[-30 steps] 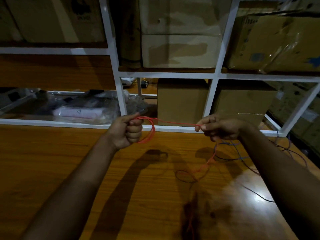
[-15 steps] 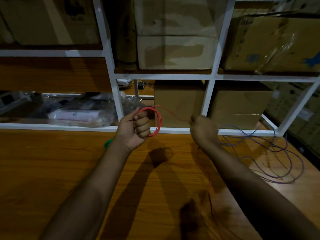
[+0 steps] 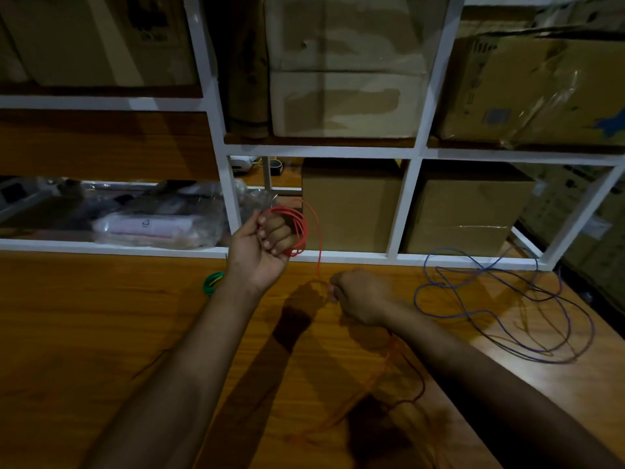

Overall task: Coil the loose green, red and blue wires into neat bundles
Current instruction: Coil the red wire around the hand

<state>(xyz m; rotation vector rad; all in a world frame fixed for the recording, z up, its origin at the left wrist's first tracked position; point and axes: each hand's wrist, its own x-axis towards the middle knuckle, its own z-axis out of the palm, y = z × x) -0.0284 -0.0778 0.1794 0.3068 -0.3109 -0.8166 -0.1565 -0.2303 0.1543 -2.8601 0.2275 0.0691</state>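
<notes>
My left hand point(image 3: 263, 247) is raised above the wooden table point(image 3: 101, 333), its fingers curled through several loops of the red wire point(image 3: 299, 228). From that coil a strand drops to my right hand point(image 3: 358, 296), which is closed on the red wire low over the table. The loose tail of the wire trails toward me under my right forearm. A small green wire bundle point(image 3: 212, 283) lies coiled on the table, partly hidden behind my left wrist. The blue wire point(image 3: 500, 309) sprawls in loose loops on the right side of the table.
A white shelf frame point(image 3: 230, 198) stands along the table's far edge. It holds cardboard boxes point(image 3: 351, 204) and plastic-wrapped packages point(image 3: 155, 225). The table's right edge runs diagonally beside the blue wire.
My right hand has come down from shelf height to just above the table, carrying the red strand around. The coil in my left hand has gained loops. The camera view shifted slightly.
</notes>
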